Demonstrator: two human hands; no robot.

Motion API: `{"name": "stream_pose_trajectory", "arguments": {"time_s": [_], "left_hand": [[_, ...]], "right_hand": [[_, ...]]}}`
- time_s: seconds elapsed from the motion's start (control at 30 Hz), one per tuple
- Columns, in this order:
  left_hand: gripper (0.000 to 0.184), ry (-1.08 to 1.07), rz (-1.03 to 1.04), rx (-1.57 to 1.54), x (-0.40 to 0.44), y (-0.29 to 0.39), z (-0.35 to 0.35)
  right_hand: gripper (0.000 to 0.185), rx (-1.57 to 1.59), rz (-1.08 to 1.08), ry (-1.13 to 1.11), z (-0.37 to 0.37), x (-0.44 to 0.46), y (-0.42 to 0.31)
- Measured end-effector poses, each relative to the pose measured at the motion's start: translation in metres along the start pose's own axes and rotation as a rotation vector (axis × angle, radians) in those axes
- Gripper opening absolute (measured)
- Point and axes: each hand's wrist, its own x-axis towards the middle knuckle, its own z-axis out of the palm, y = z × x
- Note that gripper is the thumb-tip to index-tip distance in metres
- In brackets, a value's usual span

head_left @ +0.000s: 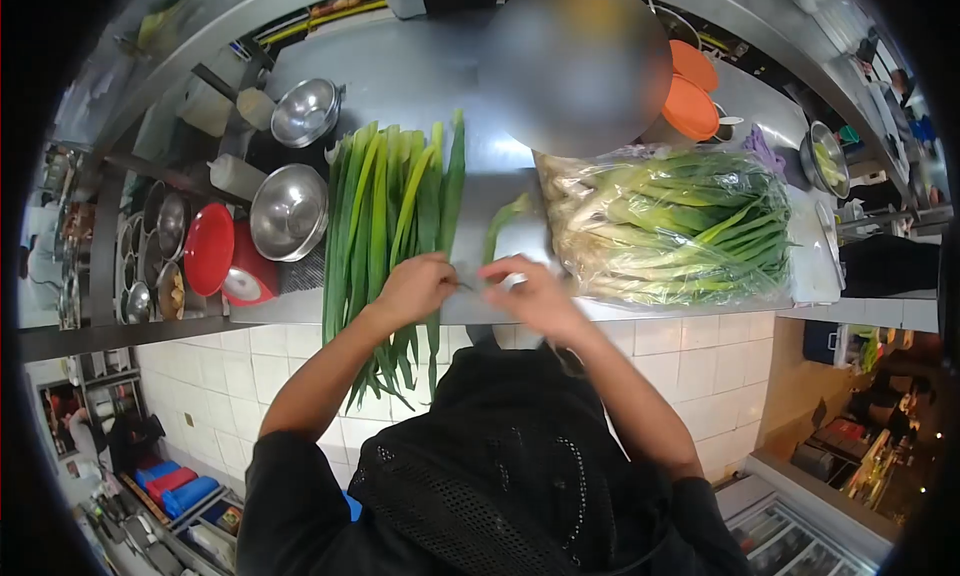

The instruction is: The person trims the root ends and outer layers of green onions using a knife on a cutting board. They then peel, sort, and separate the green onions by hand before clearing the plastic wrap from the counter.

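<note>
My left hand (417, 287) is closed at the right side of a row of long green leek stalks (376, 206) laid over the counter, their leaf tips hanging past its front edge. A small dark thing shows at its fingertips, too small to name. My right hand (530, 296) is raised just to the right, smeared by motion, with its fingers turned toward the left hand; whether it holds anything is unclear. Behind the right hand lies a single loose green leaf (505, 219). Further right, a clear plastic bag holds many leeks (670, 226) with pale root ends.
Steel bowls (289, 212) and a red bowl (209, 249) stand at the left. A large round blurred shape (575, 71) covers the back middle. Orange lids (690, 106) are beside it. At the right end are a white board (815, 251) and another steel bowl (826, 161).
</note>
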Motion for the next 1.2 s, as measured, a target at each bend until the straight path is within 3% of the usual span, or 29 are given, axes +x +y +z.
{"name": "stream_pose_trajectory", "arguments": {"time_s": [0.07, 0.13, 0.2, 0.27, 0.3, 0.33, 0.4, 0.43, 0.5, 0.6, 0.77, 0.83, 0.97, 1.03, 1.13, 1.2], "left_hand": [[0.013, 0.051, -0.047, -0.053, 0.004, 0.012, -0.01], [0.01, -0.002, -0.109, -0.048, 0.004, 0.02, -0.019], [0.012, 0.022, -0.043, 0.007, 0.005, 0.014, -0.012], [0.013, 0.103, -0.034, -0.064, 0.007, 0.016, -0.006], [0.021, 0.02, -0.165, -0.133, 0.009, 0.019, -0.008], [0.021, 0.021, -0.163, -0.131, 0.007, 0.021, -0.009], [0.048, -0.01, 0.072, 0.167, 0.002, 0.024, -0.01], [0.048, -0.004, 0.07, 0.159, 0.001, 0.021, -0.009], [0.07, -0.046, 0.033, 0.408, -0.002, 0.011, -0.005], [0.074, -0.007, 0.01, 0.328, 0.001, 0.004, -0.005], [0.068, -0.03, 0.018, 0.294, 0.019, 0.016, 0.003], [0.06, 0.014, 0.231, 0.284, 0.025, 0.025, 0.017], [0.051, -0.101, 0.284, 0.343, 0.04, 0.024, 0.039], [0.039, -0.1, 0.241, 0.25, 0.042, 0.024, 0.041], [0.034, -0.011, 0.256, 0.214, 0.042, 0.019, 0.049], [0.033, 0.0, 0.252, 0.202, 0.044, 0.016, 0.053]], "right_hand": [[0.041, -0.304, -0.037, 0.03, 0.036, 0.003, 0.011], [0.038, -0.371, -0.075, 0.061, 0.052, 0.011, 0.013], [0.035, -0.449, -0.103, 0.092, 0.053, 0.017, 0.015], [0.024, -0.597, -0.073, 0.006, 0.047, 0.023, 0.017], [0.024, -0.594, -0.076, 0.011, 0.044, 0.024, 0.019], [0.021, -0.62, -0.026, -0.006, 0.041, 0.025, 0.021], [0.018, -0.655, 0.024, -0.027, 0.033, 0.021, 0.024], [0.016, -0.607, 0.055, 0.013, 0.028, 0.014, 0.023], [0.016, -0.572, 0.089, 0.035, 0.015, -0.005, 0.026], [0.016, -0.438, 0.168, 0.067, -0.007, -0.035, 0.038], [0.018, -0.367, 0.322, 0.096, -0.013, -0.059, 0.04], [0.017, -0.379, 0.38, 0.107, -0.01, -0.064, 0.042], [0.023, -0.639, 0.29, 0.123, -0.005, -0.076, 0.048], [0.027, -0.735, 0.29, 0.119, -0.005, -0.077, 0.034], [0.036, -0.834, 0.238, 0.177, 0.005, -0.064, 0.021], [0.046, -0.906, 0.177, 0.097, 0.018, -0.05, 0.017]]}}
